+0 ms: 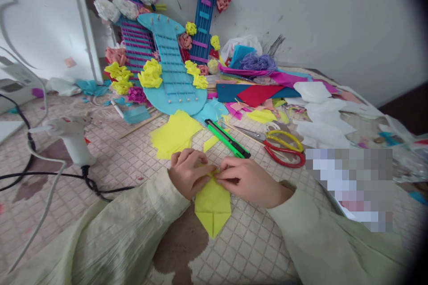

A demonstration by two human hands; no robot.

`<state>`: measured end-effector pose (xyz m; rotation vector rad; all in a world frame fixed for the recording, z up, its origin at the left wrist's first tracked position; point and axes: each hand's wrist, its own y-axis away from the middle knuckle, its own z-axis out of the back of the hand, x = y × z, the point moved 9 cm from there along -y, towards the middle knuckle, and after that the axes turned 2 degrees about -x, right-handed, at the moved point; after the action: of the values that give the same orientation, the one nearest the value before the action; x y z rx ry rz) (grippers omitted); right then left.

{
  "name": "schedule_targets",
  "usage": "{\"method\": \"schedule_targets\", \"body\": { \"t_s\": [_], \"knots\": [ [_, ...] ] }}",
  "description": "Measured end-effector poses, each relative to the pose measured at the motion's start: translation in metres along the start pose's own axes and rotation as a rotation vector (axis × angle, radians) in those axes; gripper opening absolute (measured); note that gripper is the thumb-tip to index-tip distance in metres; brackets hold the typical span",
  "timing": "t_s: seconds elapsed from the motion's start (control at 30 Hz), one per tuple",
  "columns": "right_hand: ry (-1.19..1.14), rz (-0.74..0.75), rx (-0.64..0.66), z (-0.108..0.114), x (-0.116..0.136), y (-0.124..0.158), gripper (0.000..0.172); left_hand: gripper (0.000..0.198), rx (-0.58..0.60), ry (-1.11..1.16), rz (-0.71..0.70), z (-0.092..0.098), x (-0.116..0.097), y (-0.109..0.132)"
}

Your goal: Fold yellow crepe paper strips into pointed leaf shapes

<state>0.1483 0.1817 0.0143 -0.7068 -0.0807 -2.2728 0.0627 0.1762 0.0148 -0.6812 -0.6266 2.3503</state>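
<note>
A folded piece of yellow paper lies on the patterned cloth in front of me, its pointed end toward me. My left hand and my right hand meet at its far edge, fingers curled and pinching the paper's top fold between them. Just beyond my hands lie a stack of yellow paper sheets, a green utility knife and scissors with red and yellow handles.
A white glue gun with cables stands at the left. Blue cardboard guitar shapes decorated with paper flowers lean against the wall. Heaps of coloured felt and white paper scraps cover the right side. A blurred patch sits at right.
</note>
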Motion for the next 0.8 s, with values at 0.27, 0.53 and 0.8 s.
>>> {"method": "schedule_targets", "body": {
  "t_s": [0.27, 0.53, 0.8],
  "knots": [
    [-0.011, 0.004, -0.009, -0.0001, 0.0004, -0.0002, 0.017, 0.025, -0.028, -0.026, 0.020, 0.0034, -0.0023, -0.0003],
    [-0.041, -0.006, -0.006, -0.0006, 0.0002, 0.0003, 0.016, 0.020, -0.001, -0.054, 0.035, 0.0036, -0.0072, -0.0015],
    [-0.017, -0.037, -0.055, 0.0089, 0.0001, 0.0005, 0.021, 0.019, 0.049, -0.061, 0.050, 0.0010, -0.0078, -0.0032]
  ]
}}
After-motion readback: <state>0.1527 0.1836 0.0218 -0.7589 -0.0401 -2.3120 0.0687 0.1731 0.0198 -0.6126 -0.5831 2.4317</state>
